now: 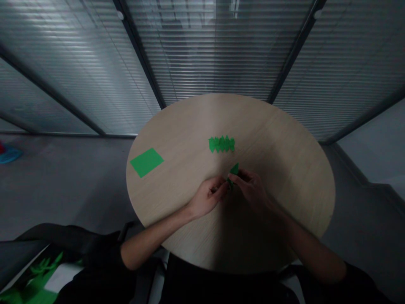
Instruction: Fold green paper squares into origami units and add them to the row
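My left hand and my right hand meet above the middle of the round wooden table. Between their fingertips they pinch a small piece of folded green paper, partly hidden by my fingers. Farther away, a row of several folded green paper pieces lies on the tabletop, a short distance beyond my hands. A flat square sheet of green paper rests near the left edge of the table, well to the left of my left hand.
Glass partitions with slatted blinds rise beyond the round table. A blue object lies on the grey floor at far left. At lower left, a dark surface holds green and white material.
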Motion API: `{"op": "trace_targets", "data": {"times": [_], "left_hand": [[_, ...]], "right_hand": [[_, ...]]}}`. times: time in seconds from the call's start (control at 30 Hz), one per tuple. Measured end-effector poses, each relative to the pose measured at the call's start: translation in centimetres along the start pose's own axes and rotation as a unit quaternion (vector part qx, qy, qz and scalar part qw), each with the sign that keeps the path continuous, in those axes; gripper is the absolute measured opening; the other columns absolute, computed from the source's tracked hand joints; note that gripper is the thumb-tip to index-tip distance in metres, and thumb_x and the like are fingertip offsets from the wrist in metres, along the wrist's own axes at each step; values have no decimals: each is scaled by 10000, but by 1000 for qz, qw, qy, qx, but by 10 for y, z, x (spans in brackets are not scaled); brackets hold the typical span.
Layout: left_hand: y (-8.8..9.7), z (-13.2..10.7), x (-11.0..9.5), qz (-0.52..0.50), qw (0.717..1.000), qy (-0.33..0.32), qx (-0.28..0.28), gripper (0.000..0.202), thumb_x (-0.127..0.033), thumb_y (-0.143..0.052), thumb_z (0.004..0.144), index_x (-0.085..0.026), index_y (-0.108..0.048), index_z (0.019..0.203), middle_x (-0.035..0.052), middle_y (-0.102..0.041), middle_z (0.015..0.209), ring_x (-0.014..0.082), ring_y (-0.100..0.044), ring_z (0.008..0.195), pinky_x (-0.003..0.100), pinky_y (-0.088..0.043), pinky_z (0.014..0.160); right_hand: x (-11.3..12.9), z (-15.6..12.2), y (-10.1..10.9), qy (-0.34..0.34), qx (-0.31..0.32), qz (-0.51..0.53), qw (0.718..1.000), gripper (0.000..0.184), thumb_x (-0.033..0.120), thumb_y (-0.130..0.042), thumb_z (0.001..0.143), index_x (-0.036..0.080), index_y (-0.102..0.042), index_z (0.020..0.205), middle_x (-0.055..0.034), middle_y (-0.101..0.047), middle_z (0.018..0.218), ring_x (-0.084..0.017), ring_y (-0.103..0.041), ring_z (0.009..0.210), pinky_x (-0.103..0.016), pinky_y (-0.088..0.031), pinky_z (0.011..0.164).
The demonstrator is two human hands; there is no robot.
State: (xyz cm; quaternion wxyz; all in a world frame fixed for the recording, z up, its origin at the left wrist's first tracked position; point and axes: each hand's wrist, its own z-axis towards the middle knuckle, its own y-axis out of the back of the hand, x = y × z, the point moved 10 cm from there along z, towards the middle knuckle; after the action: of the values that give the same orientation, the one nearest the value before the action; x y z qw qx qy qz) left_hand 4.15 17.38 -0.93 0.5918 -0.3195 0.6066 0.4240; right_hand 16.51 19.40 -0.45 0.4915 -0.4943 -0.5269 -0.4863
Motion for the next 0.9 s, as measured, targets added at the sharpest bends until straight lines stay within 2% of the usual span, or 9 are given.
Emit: {"op": "trace_targets", "data": {"times": [0.23,0.5,0.7,0.9], "left_hand": [[-1,0,-1,10,1000,-9,7,356,-388,-487,1029,-148,-578,783,1,-569,679,114,-539,602,227,-398,540],[-6,0,1,18,999,-3,35,390,-400,-437,1049,-152,-565,777,-3,-567,677,111,-546,597,235,-418,559],[-13,-1,1,27,997,10,65,429,-424,-382,1059,-163,-541,759,-7,-557,640,112,-530,563,240,-421,543],[-18,-2,2,10,996,8,87,385,-435,-394,1059,-162,-551,837,-10,-561,682,114,-549,587,235,-439,553]], "right_hand": [[3,0,-1,3,1,-14,1000,225,413,-692,765,218,-617,681,5,-594,663,-160,-543,625,-289,-454,604],[3,-2,-1,-22,6,-5,1000,286,447,-702,792,211,-590,676,19,-540,646,-138,-494,594,-271,-423,563],[-2,1,2,-10,-9,-10,1000,299,451,-691,796,210,-580,658,31,-506,642,-131,-476,589,-267,-395,563],[-4,3,3,-1,-6,-32,999,290,441,-671,826,213,-575,675,32,-517,638,-136,-490,592,-263,-403,557]]}}
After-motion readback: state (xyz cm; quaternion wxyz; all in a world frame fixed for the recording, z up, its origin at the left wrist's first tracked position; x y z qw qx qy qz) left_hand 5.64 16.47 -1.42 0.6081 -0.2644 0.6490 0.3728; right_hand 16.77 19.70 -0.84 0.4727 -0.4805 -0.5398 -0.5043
